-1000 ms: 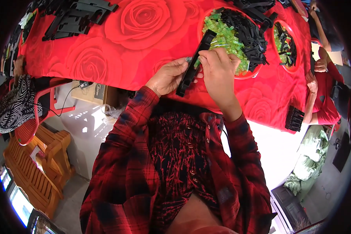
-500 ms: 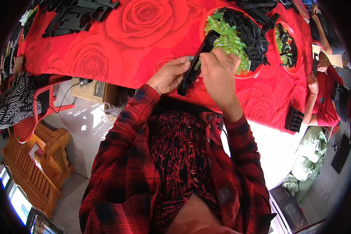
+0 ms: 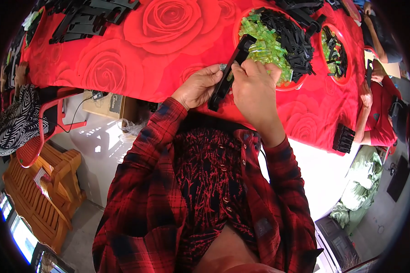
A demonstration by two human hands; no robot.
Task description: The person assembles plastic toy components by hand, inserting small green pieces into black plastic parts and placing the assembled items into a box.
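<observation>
A long black plastic part (image 3: 243,51) with a slot along its middle is held at a slant over the near edge of the table. My left hand (image 3: 199,86) grips it from the left side, thumb on top. My right hand (image 3: 257,91) is closed in a pinch against the right side of the slot; whatever its fingertips hold is hidden. A small yellowish-green bit shows in the slot beside those fingers. Just beyond my right hand sits a red basin (image 3: 297,85) with clear green plastic pieces (image 3: 266,45) and small black pieces (image 3: 298,52) in it.
More black parts (image 3: 92,22) lie at the far left of the red rose-patterned tablecloth (image 3: 168,22). A second red basin (image 3: 345,78) and a black stack (image 3: 344,139) are at the right. Co-workers' arms (image 3: 366,98) reach in there. A red chair (image 3: 29,150) stands left.
My right hand has shifted slightly down along the slot, and the green piece at its fingertips shows less. My left hand keeps its hold on the black plastic part.
</observation>
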